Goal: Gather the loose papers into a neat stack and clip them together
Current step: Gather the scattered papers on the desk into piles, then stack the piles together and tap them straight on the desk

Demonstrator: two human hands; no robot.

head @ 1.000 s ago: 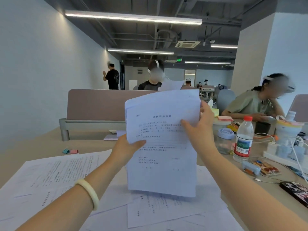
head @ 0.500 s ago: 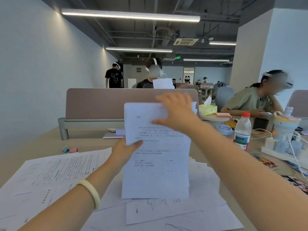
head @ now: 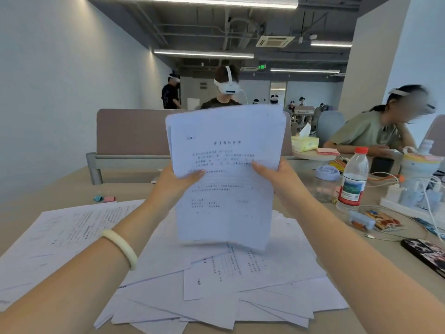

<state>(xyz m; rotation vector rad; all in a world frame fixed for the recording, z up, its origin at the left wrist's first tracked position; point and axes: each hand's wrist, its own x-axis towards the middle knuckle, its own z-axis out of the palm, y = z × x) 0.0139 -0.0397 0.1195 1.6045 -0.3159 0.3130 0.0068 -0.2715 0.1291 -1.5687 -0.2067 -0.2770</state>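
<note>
Over the table, left hand and right hand grip one paper stack.

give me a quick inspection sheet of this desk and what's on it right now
Surface: beige desk, mostly covered by sheets near the person.
Job's things: held stack of papers upright, edges uneven; loose papers fanned out below; more sheets at left; binder clips unused at far left.
Clutter: water bottle, lidded jar, snack packets, phone, tissue box.
Hands: left hand and right hand each grip a side of the stack.
Cables: white leads into a power strip at right.
Surroundings: divider panel; other people seated and standing nearby.
</note>
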